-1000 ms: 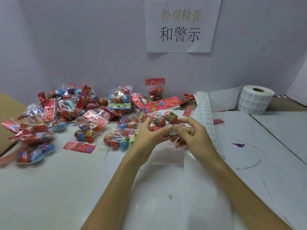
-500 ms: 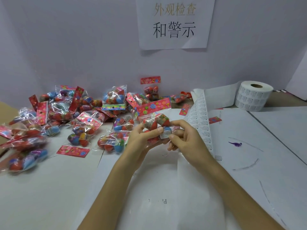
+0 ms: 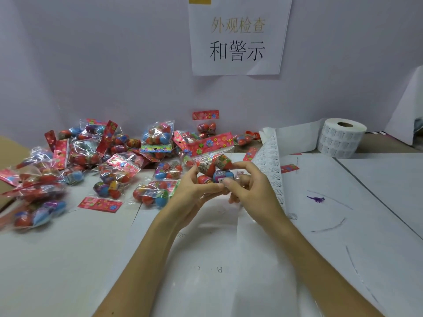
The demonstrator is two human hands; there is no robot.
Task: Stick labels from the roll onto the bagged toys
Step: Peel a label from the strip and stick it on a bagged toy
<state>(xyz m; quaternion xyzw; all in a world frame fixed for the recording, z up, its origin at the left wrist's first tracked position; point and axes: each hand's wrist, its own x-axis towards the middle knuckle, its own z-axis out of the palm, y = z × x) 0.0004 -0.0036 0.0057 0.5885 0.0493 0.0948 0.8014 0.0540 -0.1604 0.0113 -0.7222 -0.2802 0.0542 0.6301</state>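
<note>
Left hand [image 3: 194, 191] grips bag [image 3: 212, 167], fingers curled. Right hand [image 3: 254, 188] pinches its other side, thumb beside a white label [image 3: 220, 179] that looks already stuck on. Both held just above surface [image 3: 68, 259], forearms converging. Strip [image 3: 272, 170] and roll [image 3: 341, 138] at right. Pile [image 3: 114, 161] at left, probably mostly undone.

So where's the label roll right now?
Head view, far right: the label roll stands on end on the table near the back wall, its unrolled strip running left and down beside the right hand.
</note>
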